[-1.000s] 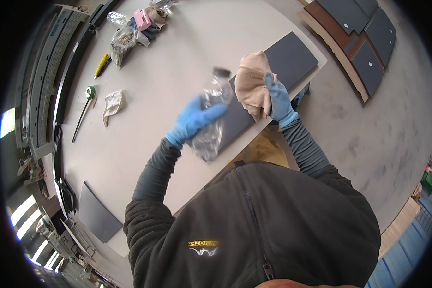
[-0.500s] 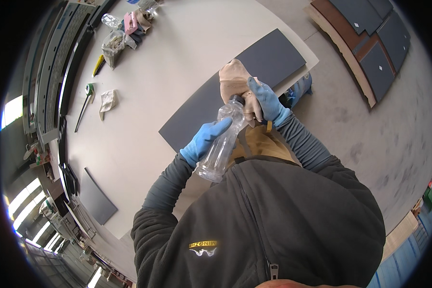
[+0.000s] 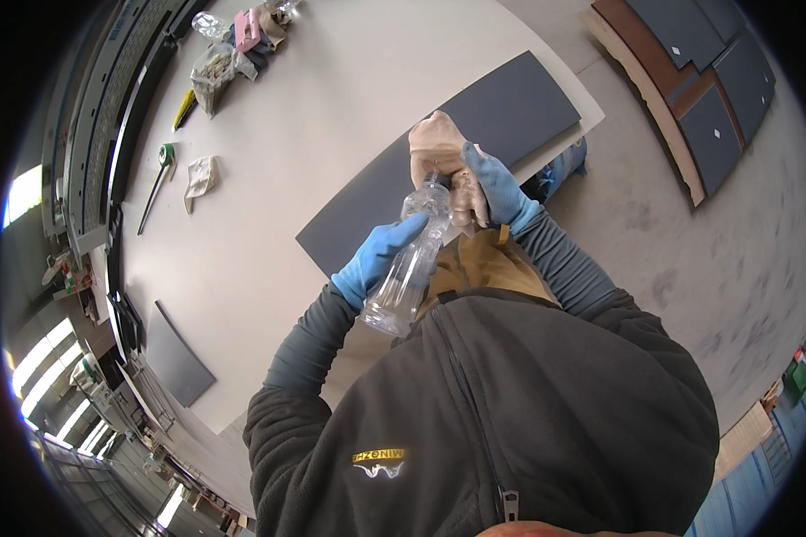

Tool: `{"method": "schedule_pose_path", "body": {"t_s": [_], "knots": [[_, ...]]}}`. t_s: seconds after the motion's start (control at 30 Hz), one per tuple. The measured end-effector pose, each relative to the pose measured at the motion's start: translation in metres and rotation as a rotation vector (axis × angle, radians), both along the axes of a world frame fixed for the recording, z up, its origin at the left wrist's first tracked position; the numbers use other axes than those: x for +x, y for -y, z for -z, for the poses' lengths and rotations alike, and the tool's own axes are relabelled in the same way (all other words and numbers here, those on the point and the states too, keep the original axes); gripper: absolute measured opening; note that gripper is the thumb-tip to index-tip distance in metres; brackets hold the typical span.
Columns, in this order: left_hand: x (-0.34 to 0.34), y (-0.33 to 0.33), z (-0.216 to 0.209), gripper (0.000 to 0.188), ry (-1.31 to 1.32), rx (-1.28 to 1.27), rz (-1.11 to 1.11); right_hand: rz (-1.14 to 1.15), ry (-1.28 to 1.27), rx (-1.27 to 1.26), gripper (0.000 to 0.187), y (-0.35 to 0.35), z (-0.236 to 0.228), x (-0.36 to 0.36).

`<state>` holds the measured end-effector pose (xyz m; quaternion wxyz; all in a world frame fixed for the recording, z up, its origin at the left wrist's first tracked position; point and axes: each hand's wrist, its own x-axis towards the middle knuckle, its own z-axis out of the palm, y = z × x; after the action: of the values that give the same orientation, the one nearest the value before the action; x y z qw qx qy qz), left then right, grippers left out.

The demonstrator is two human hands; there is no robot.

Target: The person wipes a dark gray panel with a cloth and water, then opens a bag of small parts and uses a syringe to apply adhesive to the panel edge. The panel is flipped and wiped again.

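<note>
My left hand [image 3: 376,255], in a blue glove, is wrapped round a clear plastic bottle [image 3: 397,291]. The bottle tilts so that its dark cap [image 3: 438,180] points away from me and meets a crumpled beige cloth [image 3: 438,143]. Holding that cloth from the right side is my right hand [image 3: 503,190], also gloved in blue; its palm and some fingers are hidden behind the folds. Beneath both hands a long dark grey panel [image 3: 519,98] lies slantwise on the pale table [image 3: 269,268].
Toward the far left of the table lie a bag of small bits [image 3: 213,76], a pink object [image 3: 246,31], a yellow cutter [image 3: 184,109], a tape measure [image 3: 166,155] and a white scrap [image 3: 201,179]. A grey offcut [image 3: 179,353] rests nearer. Dark panels [image 3: 712,130] are stacked off the table at right.
The bottle has shifted slightly left, its cap still against the cloth. Both hands keep their hold, and the view has turned a little.
</note>
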<state>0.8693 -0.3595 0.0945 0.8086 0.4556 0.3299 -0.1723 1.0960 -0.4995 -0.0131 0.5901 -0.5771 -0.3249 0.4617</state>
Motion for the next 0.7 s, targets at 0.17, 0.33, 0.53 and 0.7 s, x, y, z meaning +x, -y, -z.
{"method": "schedule_pose_path", "body": {"t_s": [0.17,0.33,0.53,0.7], "knots": [[-0.008,-0.008,-0.007,0.055,-0.079,-0.099,-0.056,-0.077,-0.408,-0.076,0.065,-0.012,-0.008,-0.009],[-0.024,-0.019,-0.011,0.051,-0.173,-0.183,-0.064,-0.115,-0.548,-0.144,0.069,-0.022,-0.028,-0.020],[-0.039,-0.031,-0.017,0.050,-0.100,0.193,0.043,-0.083,-0.531,-0.061,0.068,-0.043,-0.027,-0.049],[-0.056,-0.068,-0.022,0.067,-0.119,0.650,0.187,-0.002,-0.367,0.054,0.062,-0.052,-0.005,-0.044]]}}
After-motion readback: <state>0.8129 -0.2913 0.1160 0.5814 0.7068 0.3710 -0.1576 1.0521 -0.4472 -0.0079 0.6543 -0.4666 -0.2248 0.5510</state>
